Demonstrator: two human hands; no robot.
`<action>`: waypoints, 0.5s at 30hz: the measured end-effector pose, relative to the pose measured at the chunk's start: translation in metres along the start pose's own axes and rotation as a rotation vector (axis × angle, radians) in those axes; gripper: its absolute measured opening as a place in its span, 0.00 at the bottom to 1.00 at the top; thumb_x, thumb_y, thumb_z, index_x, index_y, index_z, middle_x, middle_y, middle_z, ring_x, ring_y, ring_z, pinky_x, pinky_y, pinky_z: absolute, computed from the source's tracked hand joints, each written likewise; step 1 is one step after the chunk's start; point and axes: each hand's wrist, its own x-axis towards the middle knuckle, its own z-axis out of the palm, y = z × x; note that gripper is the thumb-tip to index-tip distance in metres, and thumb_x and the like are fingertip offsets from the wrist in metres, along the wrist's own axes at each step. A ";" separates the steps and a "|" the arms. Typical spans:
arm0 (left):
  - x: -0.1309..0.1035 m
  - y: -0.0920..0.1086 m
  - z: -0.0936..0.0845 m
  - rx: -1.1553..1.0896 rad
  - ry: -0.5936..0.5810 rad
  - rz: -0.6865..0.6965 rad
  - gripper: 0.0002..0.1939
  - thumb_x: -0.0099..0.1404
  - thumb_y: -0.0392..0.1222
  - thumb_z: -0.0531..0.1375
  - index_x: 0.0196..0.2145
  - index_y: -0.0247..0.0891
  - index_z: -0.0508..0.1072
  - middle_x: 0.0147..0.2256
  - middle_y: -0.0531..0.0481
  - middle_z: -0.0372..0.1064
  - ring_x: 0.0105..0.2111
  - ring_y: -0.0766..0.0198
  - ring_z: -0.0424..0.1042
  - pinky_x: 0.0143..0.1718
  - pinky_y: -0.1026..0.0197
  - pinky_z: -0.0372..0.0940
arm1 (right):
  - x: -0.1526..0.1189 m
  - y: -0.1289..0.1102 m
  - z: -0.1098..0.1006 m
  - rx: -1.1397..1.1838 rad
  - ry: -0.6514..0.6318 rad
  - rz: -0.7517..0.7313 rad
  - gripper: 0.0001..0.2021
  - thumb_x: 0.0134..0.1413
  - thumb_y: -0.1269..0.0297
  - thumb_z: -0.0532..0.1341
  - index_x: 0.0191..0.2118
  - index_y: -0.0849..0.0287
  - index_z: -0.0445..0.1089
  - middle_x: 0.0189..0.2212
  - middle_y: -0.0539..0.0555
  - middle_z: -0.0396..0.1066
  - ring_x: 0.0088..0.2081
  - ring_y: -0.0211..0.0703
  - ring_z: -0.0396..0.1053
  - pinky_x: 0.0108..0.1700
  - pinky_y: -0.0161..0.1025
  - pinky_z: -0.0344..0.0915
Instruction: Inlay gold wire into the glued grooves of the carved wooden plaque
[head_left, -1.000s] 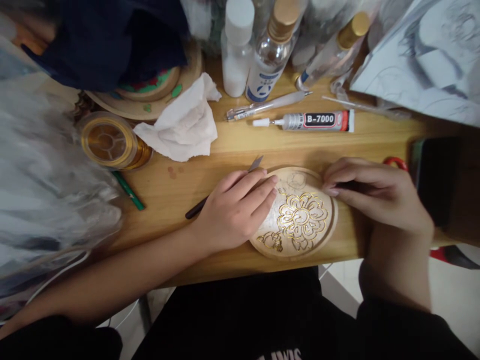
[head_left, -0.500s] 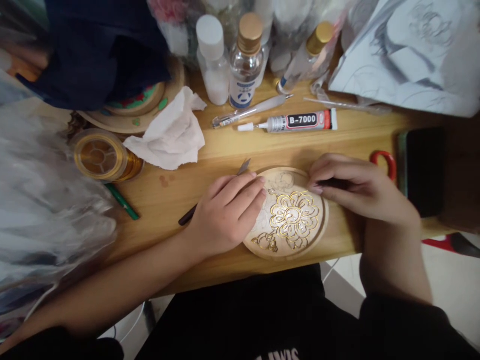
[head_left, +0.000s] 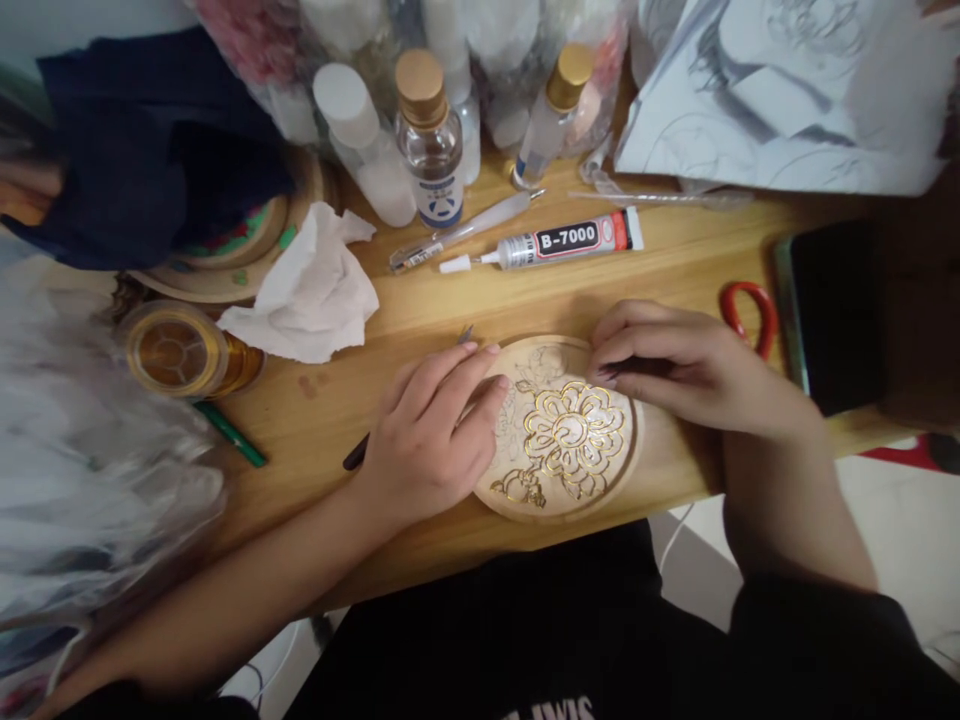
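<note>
A round wooden plate (head_left: 559, 505) lies on the table, with a flower outlined in gold line (head_left: 574, 430) and pencil lines near its far edge. My left hand (head_left: 424, 430) lies over the plate's left rim, fingers stretched out and thumb hidden. Beneath this hand is a slim tool with a dark handle (head_left: 356, 455) and a pointed metal tip; the palm covers its middle. At the plate's upper right edge, my right hand (head_left: 660, 365) is closed in a pinch. What its fingertips hold, if anything, is too small to make out.
Behind the plate lie a B-7000 glue tube (head_left: 566, 240) and a pen-like tool (head_left: 469, 232), with bottles (head_left: 431, 150) beyond. To the left are crumpled tissue (head_left: 311, 290), a gold wire spool (head_left: 187, 350) and a green pen (head_left: 231, 435). Red-handled scissors (head_left: 765, 320) and a phone (head_left: 836, 315) are right.
The camera view has shifted, so most things sit further left in the picture. Both hands keep nearly the same place against the plate, and the right hand stays pinched.
</note>
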 end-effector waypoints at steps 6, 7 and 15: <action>0.000 0.000 0.001 0.004 0.003 -0.003 0.14 0.57 0.28 0.62 0.43 0.27 0.76 0.48 0.33 0.73 0.48 0.46 0.72 0.45 0.46 0.71 | -0.001 0.001 0.001 -0.007 0.002 -0.002 0.02 0.60 0.68 0.62 0.38 0.58 0.72 0.35 0.52 0.69 0.37 0.37 0.70 0.38 0.35 0.67; -0.001 0.001 0.001 0.002 0.005 -0.006 0.14 0.57 0.28 0.62 0.43 0.27 0.76 0.48 0.33 0.73 0.48 0.46 0.72 0.45 0.46 0.71 | -0.001 0.001 0.001 -0.005 0.003 -0.002 0.02 0.60 0.68 0.62 0.38 0.58 0.72 0.35 0.52 0.69 0.38 0.37 0.70 0.38 0.35 0.67; 0.000 0.001 0.001 -0.006 0.004 -0.006 0.14 0.57 0.27 0.62 0.43 0.27 0.75 0.48 0.33 0.73 0.48 0.46 0.72 0.45 0.46 0.72 | 0.000 0.002 0.002 0.001 0.007 -0.012 0.03 0.60 0.68 0.62 0.39 0.58 0.73 0.35 0.52 0.69 0.38 0.36 0.70 0.38 0.35 0.67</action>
